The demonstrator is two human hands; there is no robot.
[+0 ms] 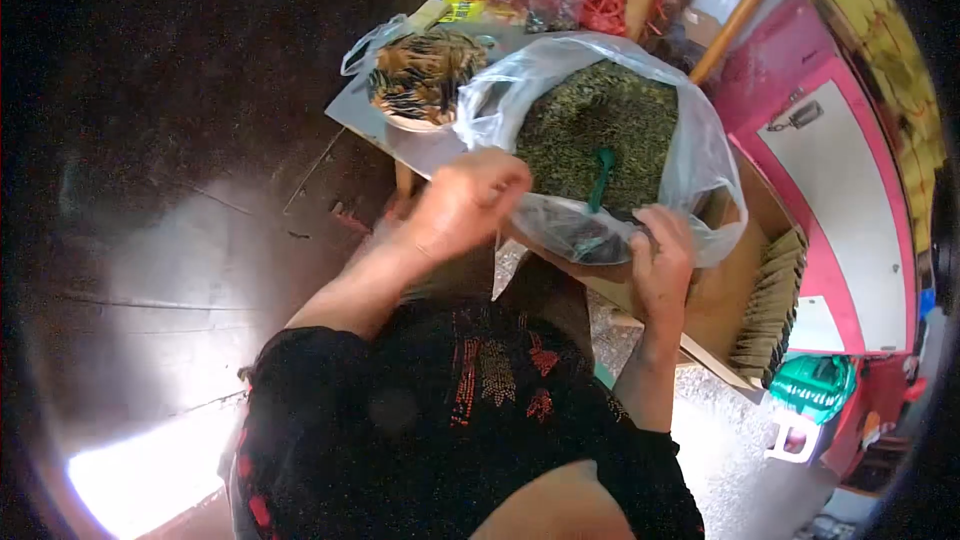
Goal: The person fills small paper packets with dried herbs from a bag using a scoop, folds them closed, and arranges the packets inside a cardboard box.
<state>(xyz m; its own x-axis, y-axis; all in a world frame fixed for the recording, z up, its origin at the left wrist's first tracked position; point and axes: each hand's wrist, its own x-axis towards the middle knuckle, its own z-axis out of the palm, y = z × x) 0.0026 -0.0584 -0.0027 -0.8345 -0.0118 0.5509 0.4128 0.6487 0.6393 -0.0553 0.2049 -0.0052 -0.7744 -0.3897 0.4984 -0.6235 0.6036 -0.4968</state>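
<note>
Blurred left hand (478, 190): fingers curled together beside the bag (715, 175). Right hand (663, 250): fingers half-curled at its near rim. Cannot tell whether either grips. Green scoop (601, 180) lies in the bag's herb (560, 135), long axis towards the person.

Dim and grainy across the dark surface (150, 90) at left, hazed by a soft sheen. Blown out to white at lower left and on the floor (720, 455) at lower right, perhaps by daylight. Smeared by motion at the left hand (465, 198). Bowed by fisheye curvature, blackened at the corners.
</note>
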